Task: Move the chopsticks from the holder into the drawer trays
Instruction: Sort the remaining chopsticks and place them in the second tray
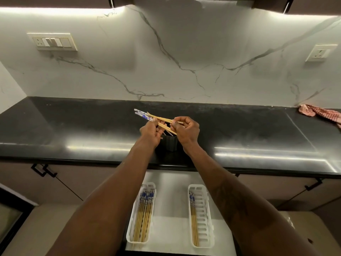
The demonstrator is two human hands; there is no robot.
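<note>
A small dark holder (170,143) stands on the black counter, with a few chopstick tips showing in its mouth. Just above it both hands hold a bundle of wooden chopsticks (160,118) with blue-and-white patterned ends pointing up-left. My left hand (150,133) grips the bundle from below. My right hand (186,129) pinches the thin ends. Below, in the open drawer, the left white tray (130,226) holds several chopsticks. The right white tray (207,221) holds a few along its left side.
The black counter (258,130) runs left to right, against a white marble wall. A red checked cloth (321,113) lies at the far right. Closed cabinet doors with black handles (43,169) flank the open drawer (171,200).
</note>
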